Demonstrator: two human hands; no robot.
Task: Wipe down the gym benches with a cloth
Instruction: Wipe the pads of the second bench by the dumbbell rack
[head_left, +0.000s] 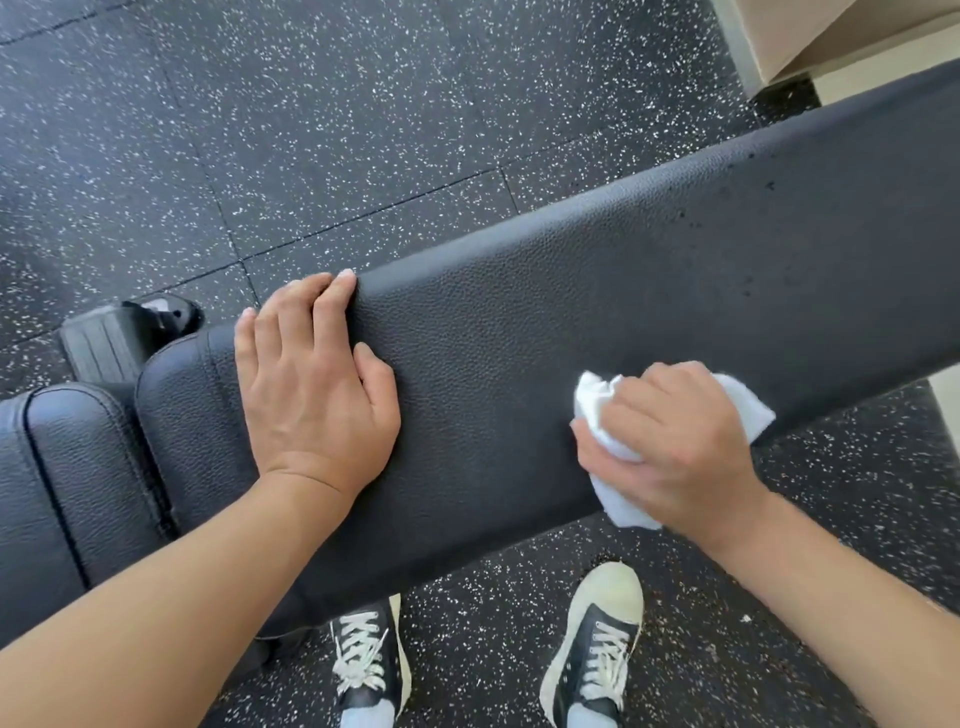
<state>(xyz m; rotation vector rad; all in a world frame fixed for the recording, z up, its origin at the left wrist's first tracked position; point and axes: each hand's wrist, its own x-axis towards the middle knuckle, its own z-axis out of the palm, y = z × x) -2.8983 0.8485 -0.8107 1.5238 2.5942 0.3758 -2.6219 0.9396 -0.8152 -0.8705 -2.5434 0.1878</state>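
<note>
A long black padded gym bench (545, 332) runs from lower left to upper right across the view. My left hand (311, 384) lies flat on the pad near its left end, with the fingertips curling over the far edge. My right hand (670, 447) grips a crumpled white cloth (597, 410) and presses it on the pad close to the near edge. Parts of the cloth stick out on both sides of the fist. Small dark specks dot the pad toward its right end.
A second black seat pad (67, 483) adjoins the bench at the left, with a ribbed black foot (104, 343) behind it. Speckled black rubber floor (311, 130) lies all around. My two sneakers (592, 639) stand just below the bench. A beige wall (831, 36) is at upper right.
</note>
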